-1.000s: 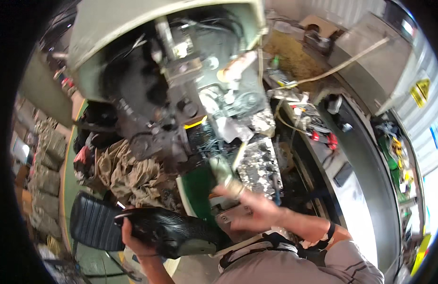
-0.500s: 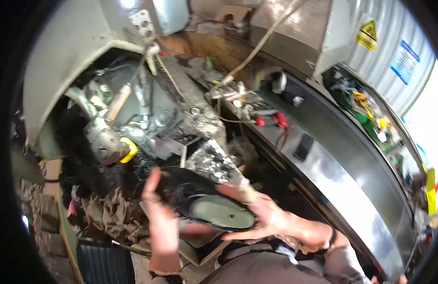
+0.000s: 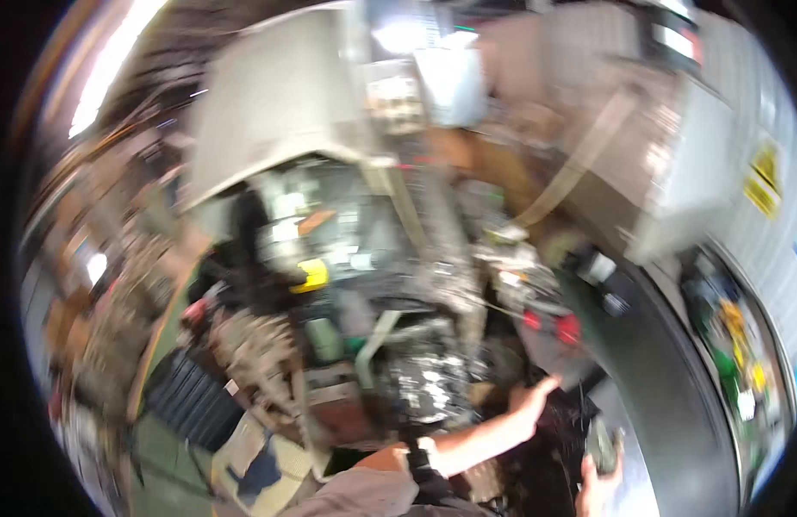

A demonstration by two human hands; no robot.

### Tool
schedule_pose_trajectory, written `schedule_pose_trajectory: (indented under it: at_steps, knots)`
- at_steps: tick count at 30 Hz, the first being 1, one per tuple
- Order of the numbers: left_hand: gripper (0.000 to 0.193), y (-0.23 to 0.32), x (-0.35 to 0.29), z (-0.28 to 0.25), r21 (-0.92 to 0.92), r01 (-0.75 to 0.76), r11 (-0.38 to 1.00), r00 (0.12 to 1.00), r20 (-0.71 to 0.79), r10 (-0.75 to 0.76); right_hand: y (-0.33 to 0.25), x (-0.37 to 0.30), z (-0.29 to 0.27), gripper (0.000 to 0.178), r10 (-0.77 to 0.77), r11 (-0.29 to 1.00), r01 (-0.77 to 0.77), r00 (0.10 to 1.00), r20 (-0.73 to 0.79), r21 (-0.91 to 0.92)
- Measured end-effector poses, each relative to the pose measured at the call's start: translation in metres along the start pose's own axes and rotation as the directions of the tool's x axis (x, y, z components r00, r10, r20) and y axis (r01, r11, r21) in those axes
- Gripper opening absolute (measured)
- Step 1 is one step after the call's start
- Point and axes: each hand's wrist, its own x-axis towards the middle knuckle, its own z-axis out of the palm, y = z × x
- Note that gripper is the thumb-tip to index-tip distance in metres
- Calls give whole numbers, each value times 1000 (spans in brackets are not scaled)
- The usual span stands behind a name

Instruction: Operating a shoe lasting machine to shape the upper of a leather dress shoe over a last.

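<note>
A black shoe (image 3: 572, 420) with a grey-green block (image 3: 601, 448) set in its opening is between my two hands at the lower right, smeared by motion. My left hand (image 3: 529, 408) reaches across from the lower middle and lies against the shoe's left side, its fingers closed on it as far as the blur shows. On the other side my right hand (image 3: 600, 484) grips the shoe near the block, thumb and fingers around that end. Most of the fingers' detail is lost.
Left of centre stands a pale-hooded machine (image 3: 273, 95) with a yellow part (image 3: 311, 276). A dark conveyor belt (image 3: 666, 388) curves along the right. Red-handled tools (image 3: 549, 326) lie beside it. At lower left are a black slatted seat back (image 3: 192, 398) and a beige pad (image 3: 269, 465).
The view has swung left. My hands have carried the shoe from in front of the machine to the right, beside the conveyor. Both hands were on the shoe before.
</note>
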Motion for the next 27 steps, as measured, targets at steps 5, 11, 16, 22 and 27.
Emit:
schedule_pose_trajectory:
  at_steps: [5,11,16,22,27]
  knots:
    - [41,-25,-5,12,40,200,979,764,619,-182,45,66,-155,35,625,762,-458,704,-337,458]
    - [33,-83,80,22,354,-295,888,772,636,3,70,35,-426,52,500,754,-656,555,-664,19]
    - [40,-78,160,112,398,-521,755,658,751,59,35,-8,-461,107,142,843,-527,21,-990,109]
    - [74,-42,304,260,544,-757,362,629,756,178,76,14,-333,49,352,813,-582,507,-787,-12]
    - [120,-13,372,353,581,-795,-174,571,814,110,101,68,-203,62,599,788,-580,648,-471,205]
